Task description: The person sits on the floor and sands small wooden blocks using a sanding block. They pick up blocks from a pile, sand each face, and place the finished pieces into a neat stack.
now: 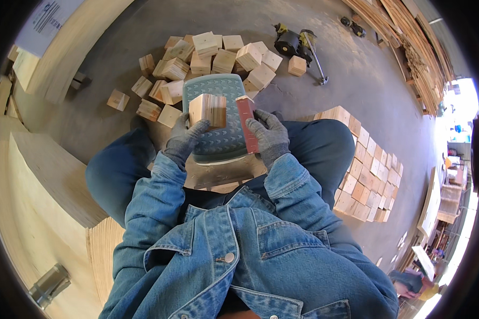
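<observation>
My left hand [182,137], in a grey knit glove, grips a pale wooden block [207,110] with layered grain along its side. This block is held above a grey-green plastic stool [218,143] with a patterned top, between my knees. In my gloved right hand [271,134] is a sanding block [246,125], a narrow wooden piece wrapped in reddish-brown sandpaper with staples along it. It stands upright just right of the wooden block, with a gap between the two. The fingers of both hands are closed round what they hold.
Beyond the stool lies a loose heap of wooden blocks [201,64]. Neatly stacked blocks [364,170] stand by my right knee. A dark power tool [292,43] and a single block [297,66] rest on the floor. Large plywood panels [48,181] line the left; long boards [410,48] lie far right.
</observation>
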Demonstrator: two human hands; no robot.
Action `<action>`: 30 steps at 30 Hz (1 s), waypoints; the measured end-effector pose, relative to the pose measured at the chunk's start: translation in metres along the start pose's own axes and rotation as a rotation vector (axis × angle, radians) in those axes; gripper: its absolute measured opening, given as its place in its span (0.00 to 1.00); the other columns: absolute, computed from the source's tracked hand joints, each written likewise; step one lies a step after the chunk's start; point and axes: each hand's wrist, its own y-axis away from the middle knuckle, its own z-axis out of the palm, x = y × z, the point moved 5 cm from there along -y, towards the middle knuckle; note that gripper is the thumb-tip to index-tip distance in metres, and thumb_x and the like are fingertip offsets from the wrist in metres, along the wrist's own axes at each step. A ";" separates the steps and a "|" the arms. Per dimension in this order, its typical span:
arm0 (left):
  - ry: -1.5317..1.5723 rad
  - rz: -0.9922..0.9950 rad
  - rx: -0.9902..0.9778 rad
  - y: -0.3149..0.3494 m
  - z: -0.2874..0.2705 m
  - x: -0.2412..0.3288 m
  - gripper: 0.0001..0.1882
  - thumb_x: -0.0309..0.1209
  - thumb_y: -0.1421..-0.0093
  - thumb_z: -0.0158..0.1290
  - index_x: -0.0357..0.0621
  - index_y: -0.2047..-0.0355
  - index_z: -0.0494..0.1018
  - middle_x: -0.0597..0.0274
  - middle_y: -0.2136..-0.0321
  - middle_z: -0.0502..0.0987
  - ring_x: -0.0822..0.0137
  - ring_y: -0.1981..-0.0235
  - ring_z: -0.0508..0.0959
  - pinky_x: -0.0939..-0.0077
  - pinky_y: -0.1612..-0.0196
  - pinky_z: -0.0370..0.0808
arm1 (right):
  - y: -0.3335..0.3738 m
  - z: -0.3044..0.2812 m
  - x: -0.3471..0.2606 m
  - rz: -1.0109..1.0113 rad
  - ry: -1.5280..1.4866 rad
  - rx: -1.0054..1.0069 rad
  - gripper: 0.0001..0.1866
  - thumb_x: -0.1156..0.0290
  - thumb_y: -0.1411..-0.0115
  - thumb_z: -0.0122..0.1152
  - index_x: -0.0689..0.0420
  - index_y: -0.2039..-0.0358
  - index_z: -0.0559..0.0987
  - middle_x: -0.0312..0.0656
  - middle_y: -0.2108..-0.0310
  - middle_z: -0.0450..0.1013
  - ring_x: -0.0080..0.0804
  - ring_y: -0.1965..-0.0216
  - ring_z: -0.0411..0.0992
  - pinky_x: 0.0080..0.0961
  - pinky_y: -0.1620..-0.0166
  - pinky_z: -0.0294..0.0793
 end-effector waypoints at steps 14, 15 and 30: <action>0.033 0.194 0.122 -0.005 -0.003 0.044 0.47 0.47 0.46 0.71 0.30 0.35 0.66 0.43 0.42 0.75 0.53 0.39 0.74 0.63 0.36 0.71 | 0.003 -0.013 -0.008 0.028 -0.081 0.026 0.26 0.69 0.38 0.74 0.63 0.42 0.79 0.42 0.51 0.80 0.27 0.54 0.78 0.26 0.50 0.81; 0.135 0.184 0.115 -0.005 -0.005 0.045 0.46 0.46 0.45 0.71 0.30 0.35 0.66 0.43 0.42 0.75 0.54 0.40 0.75 0.64 0.36 0.71 | 0.004 -0.011 -0.011 0.033 -0.092 0.019 0.26 0.69 0.37 0.74 0.63 0.41 0.79 0.43 0.51 0.80 0.27 0.54 0.78 0.26 0.50 0.80; 0.038 0.161 -0.249 -0.029 -0.013 0.043 0.38 0.38 0.47 0.72 0.32 0.39 0.74 0.45 0.45 0.80 0.56 0.44 0.80 0.66 0.38 0.74 | 0.013 -0.007 -0.022 0.072 -0.079 0.031 0.25 0.69 0.37 0.74 0.63 0.42 0.79 0.43 0.51 0.81 0.27 0.53 0.78 0.25 0.49 0.80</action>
